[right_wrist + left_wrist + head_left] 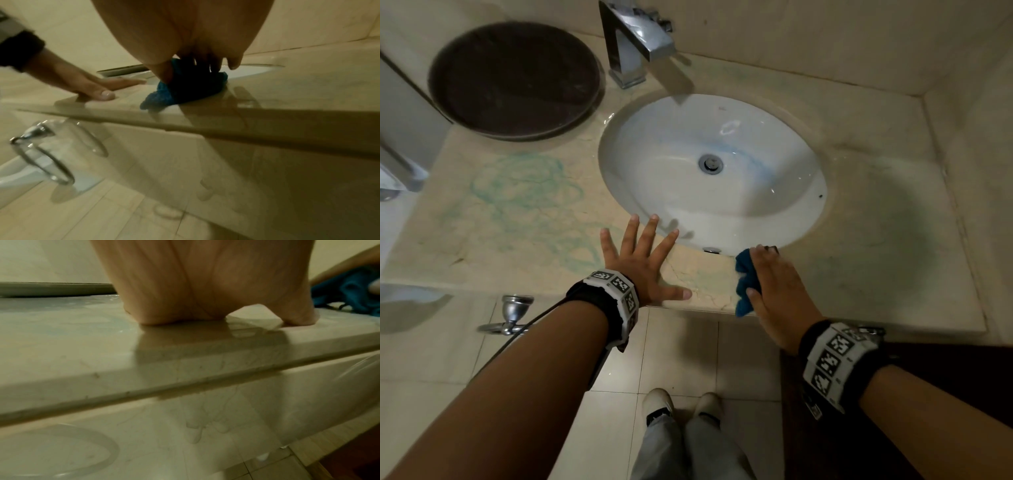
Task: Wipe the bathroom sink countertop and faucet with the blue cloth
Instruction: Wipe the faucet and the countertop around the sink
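The beige marble countertop (876,219) holds an oval white sink (681,192), and a chrome faucet (635,41) stands behind it. Greenish smear marks (527,192) cover the counter left of the sink. My right hand (774,284) grips the bunched blue cloth (744,281) against the front strip of the counter, just below the sink rim; in the right wrist view its fingers curl into the blue cloth (176,91). My left hand (643,260) lies flat with spread fingers on the counter a little to the left, palm (185,305) pressed down. The blue cloth (349,293) shows at the left wrist view's right edge.
A round dark tray (513,78) sits at the back left of the counter. A chrome ring holder (512,315) juts from the counter's front face below the left hand. Walls close the back and right side. My feet (681,407) stand on the tiled floor.
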### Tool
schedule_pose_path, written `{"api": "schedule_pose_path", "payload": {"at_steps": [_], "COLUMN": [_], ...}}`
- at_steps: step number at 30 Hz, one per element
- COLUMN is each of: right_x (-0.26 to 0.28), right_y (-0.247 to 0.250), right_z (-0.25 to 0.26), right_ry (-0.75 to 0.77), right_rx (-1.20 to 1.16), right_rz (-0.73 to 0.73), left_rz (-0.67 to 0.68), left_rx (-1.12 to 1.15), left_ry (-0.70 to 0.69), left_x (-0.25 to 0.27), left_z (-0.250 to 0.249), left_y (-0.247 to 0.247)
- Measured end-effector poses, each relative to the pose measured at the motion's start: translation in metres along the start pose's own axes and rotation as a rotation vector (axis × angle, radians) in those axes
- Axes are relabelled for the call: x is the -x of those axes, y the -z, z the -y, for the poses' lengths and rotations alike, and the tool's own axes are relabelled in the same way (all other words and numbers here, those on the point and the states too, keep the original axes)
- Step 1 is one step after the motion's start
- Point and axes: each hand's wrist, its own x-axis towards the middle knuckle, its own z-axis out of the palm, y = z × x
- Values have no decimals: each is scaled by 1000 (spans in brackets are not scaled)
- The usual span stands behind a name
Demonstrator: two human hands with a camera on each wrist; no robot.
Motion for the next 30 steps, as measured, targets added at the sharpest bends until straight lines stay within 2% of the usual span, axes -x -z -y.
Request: {"api": "schedule_pose_path", "payload": {"at_steps": [5, 17, 22, 27, 30], "right_x": [6, -4, -19, -34, -42], "right_y": [-18, -27, -35, -45, -48], "right_z": [-3, 27, 57, 85, 100], "right_ry": [49, -49, -137, -274, -335], "right_rx": [57, 53, 46, 38, 11], "right_rz": [101, 84, 39, 4, -34], "left_rz": [6, 5, 51, -23, -38], "left_rx": [8, 4, 43, 187, 136], "left_ry": [12, -19, -96, -240, -232], "left_x": [2, 3, 1, 8, 11], "left_z": [-1, 1, 8, 46, 88], "left_y": [2, 2, 5, 11, 17]}}
